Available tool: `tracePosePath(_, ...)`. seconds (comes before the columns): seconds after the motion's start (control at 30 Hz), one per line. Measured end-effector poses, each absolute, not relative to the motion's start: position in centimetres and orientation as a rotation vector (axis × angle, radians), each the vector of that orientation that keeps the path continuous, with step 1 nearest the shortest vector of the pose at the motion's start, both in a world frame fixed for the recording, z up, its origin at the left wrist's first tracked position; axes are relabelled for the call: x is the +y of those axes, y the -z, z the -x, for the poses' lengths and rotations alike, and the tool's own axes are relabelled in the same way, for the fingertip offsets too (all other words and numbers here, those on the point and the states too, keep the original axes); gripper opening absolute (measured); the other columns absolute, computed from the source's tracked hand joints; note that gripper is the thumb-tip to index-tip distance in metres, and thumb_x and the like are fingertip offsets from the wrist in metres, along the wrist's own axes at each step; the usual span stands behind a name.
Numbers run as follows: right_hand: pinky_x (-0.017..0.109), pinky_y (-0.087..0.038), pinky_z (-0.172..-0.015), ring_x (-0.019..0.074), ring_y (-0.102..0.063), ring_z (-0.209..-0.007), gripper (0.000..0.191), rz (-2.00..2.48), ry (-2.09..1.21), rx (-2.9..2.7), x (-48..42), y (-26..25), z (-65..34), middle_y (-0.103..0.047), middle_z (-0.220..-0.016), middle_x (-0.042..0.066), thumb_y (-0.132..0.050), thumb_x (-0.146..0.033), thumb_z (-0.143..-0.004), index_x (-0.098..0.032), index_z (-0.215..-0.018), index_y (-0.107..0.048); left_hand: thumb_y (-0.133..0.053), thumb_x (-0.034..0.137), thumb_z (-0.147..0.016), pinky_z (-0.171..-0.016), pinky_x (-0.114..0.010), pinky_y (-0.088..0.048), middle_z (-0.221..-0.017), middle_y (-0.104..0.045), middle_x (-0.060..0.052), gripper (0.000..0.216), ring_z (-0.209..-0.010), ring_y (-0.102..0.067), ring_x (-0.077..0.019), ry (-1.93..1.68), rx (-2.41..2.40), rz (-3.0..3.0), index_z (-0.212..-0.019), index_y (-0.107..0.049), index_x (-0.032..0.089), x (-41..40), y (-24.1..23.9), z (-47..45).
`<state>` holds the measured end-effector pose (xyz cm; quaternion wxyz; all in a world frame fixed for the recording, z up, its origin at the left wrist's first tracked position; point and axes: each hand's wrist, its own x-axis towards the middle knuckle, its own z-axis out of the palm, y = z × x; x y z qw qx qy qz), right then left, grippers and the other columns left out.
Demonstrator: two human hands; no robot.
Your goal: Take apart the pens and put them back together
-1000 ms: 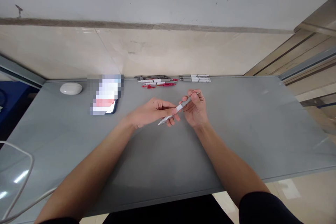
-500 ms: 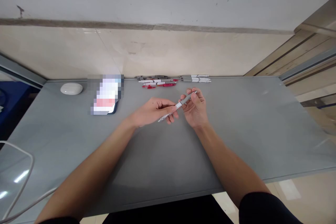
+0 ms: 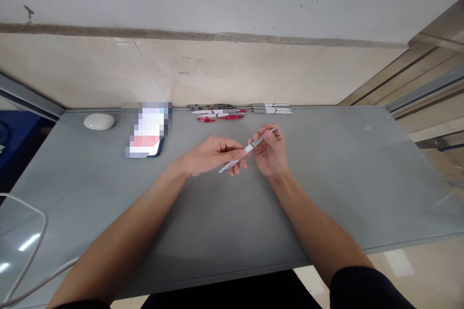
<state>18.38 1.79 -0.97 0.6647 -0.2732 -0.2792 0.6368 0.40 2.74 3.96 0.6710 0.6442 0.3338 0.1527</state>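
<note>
A white pen with a grey grip (image 3: 249, 148) is held slantwise above the table, its silver tip pointing up to the right. My left hand (image 3: 213, 155) pinches the white barrel between thumb and fingers. Around the grey grip, close to the tip, my right hand (image 3: 270, 150) closes with its thumb and fingers. Behind the hands, several white pens with grey grips (image 3: 270, 108) lie side by side. To their left is a group of pen parts, among them grey pieces, white pieces and a red piece (image 3: 232, 117).
The grey table (image 3: 232, 231) meets a tiled wall (image 3: 253, 72) at the back. At the left lie a white rounded case (image 3: 99, 121) and a phone (image 3: 148, 130), partly blurred out. A white cable (image 3: 45, 224) curves over the table's front left.
Both hands still hold the pen in nearly the same place. The pen has shifted very slightly, and the whole view has moved a little.
</note>
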Motion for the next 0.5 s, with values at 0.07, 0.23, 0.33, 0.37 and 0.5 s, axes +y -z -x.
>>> tracePosePath(0.07, 0.022, -0.058, -0.058, 0.0080, -0.066, -0.066, 0.020, 0.634, -1.419, -0.629, 1.86, 0.99, -18.44, -0.065, -0.073, -0.010, -0.078, -0.031, -0.068, -0.028, -0.077, -0.061, -0.054, 0.047, -0.090, -0.062, -0.025, -0.049, -0.074, -0.066, -0.003, 0.035, -0.065, -0.062, -0.0123, -0.376, 0.777, -1.506, -0.086, -0.068, 0.015, 2.71, -3.93, -0.55)
tracePosePath(0.23, 0.022, -0.059, -0.064, 0.0071, -0.066, -0.066, 0.020, 0.653, -1.379, -0.575, 2.07, 1.06, -18.28, -0.065, -0.073, -0.010, -0.079, -0.030, -0.068, -0.026, -0.076, -0.061, -0.054, 0.041, -0.090, -0.058, -0.022, -0.047, -0.068, -0.063, -0.001, 0.031, -0.060, -0.059, -0.0102, -0.479, 0.860, -1.616, -0.080, -0.067, 0.015, 2.57, -3.95, -1.03)
tracePosePath(0.33, 0.022, -0.059, -0.065, 0.0072, -0.066, -0.065, 0.020, 0.690, -1.344, -0.525, 2.16, 1.12, -18.06, -0.065, -0.072, -0.010, -0.079, -0.029, -0.068, -0.026, -0.076, -0.061, -0.055, 0.040, -0.089, -0.057, -0.021, -0.047, -0.067, -0.063, -0.001, 0.030, -0.060, -0.059, -0.0104, -0.505, 0.884, -1.615, -0.079, -0.068, 0.015, 2.57, -3.83, -1.11)
tracePosePath(0.37, 0.023, -0.059, -0.065, 0.0074, -0.066, -0.066, 0.020, 0.705, -1.341, -0.523, 2.16, 1.13, -18.01, -0.064, -0.071, -0.010, -0.079, -0.028, -0.068, -0.026, -0.077, -0.061, -0.055, 0.041, -0.089, -0.058, -0.022, -0.048, -0.067, -0.063, -0.001, 0.030, -0.060, -0.059, -0.0107, -0.502, 0.880, -1.605, -0.080, -0.068, 0.015, 2.61, -3.75, -1.08)
tracePosePath(0.5, 0.023, -0.059, -0.065, 0.0085, -0.067, -0.070, 0.019, 0.686, -1.383, -0.583, 2.06, 1.08, -18.07, -0.065, -0.076, -0.008, -0.078, -0.030, -0.068, -0.027, -0.079, -0.063, -0.054, 0.045, -0.089, -0.062, -0.024, -0.050, -0.073, -0.066, -0.003, 0.035, -0.064, -0.062, -0.0123, -0.458, 0.831, -1.526, -0.084, -0.069, 0.014, 2.88, -3.54, -0.65)
